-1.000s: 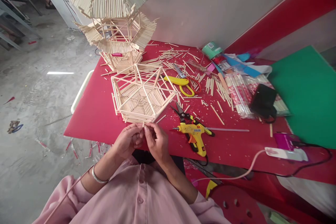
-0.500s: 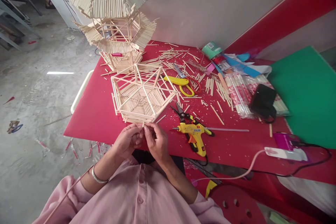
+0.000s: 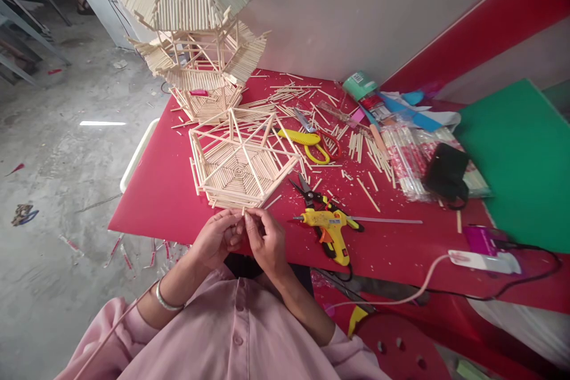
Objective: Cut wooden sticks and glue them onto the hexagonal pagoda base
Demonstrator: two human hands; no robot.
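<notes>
My left hand (image 3: 217,240) and my right hand (image 3: 266,241) meet at the near edge of the red table (image 3: 155,202). Both pinch a short wooden stick (image 3: 243,212) that stands up between their fingertips. Just beyond them lies a flat hexagonal frame of sticks (image 3: 240,160). Behind it stands a tall stick-built pavilion model (image 3: 196,29). A yellow glue gun (image 3: 332,228) lies to the right of my right hand.
Black pliers (image 3: 305,189), yellow-handled scissors (image 3: 309,141), loose sticks (image 3: 363,151), packets of sticks (image 3: 407,157) and a black pouch (image 3: 446,172) lie on the table. A green board (image 3: 521,160) is at the right. A white cable (image 3: 401,294) runs along the front edge.
</notes>
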